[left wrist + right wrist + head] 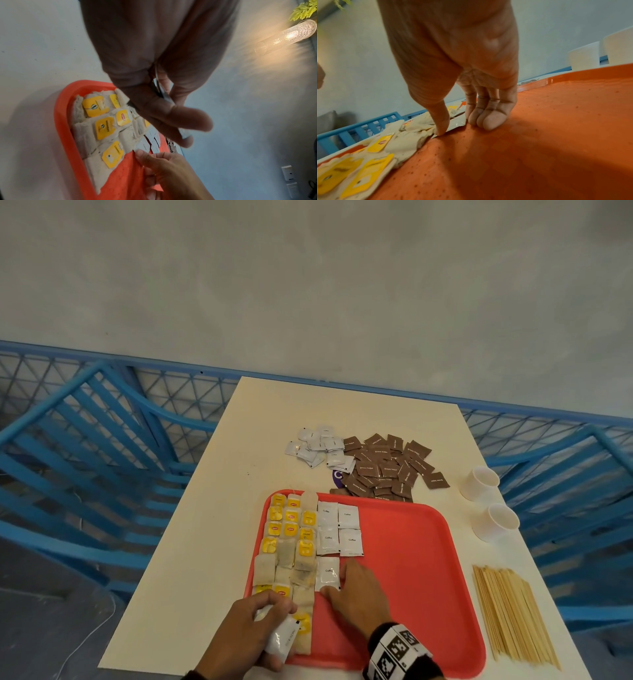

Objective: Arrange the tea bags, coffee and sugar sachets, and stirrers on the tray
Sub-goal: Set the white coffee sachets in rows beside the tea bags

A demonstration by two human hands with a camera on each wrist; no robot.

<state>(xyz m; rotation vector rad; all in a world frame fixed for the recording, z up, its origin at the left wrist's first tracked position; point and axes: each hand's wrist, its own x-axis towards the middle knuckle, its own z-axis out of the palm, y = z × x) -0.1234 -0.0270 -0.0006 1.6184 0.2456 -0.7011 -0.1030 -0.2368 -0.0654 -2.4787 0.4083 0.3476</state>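
A red tray (411, 559) lies on the white table. Tea bags (291, 542) with yellow tags fill its left side in columns. Beside them lie white coffee sachets (339, 529) in two columns. My right hand (346, 587) rests on the tray with straight fingers, thumb and fingertips touching the edges of the nearest coffee sachet (328, 573); in the right wrist view my right hand (460, 125) presses down by that sachet (457, 121). My left hand (274, 625) grips a few white coffee sachets (282, 642) over the tray's near left corner.
Loose white sachets (318, 445) and brown sugar sachets (387, 467) are heaped beyond the tray. Wooden stirrers (513, 614) lie to the tray's right, with two white cups (479, 482) behind them. Blue chairs (85, 457) flank the table.
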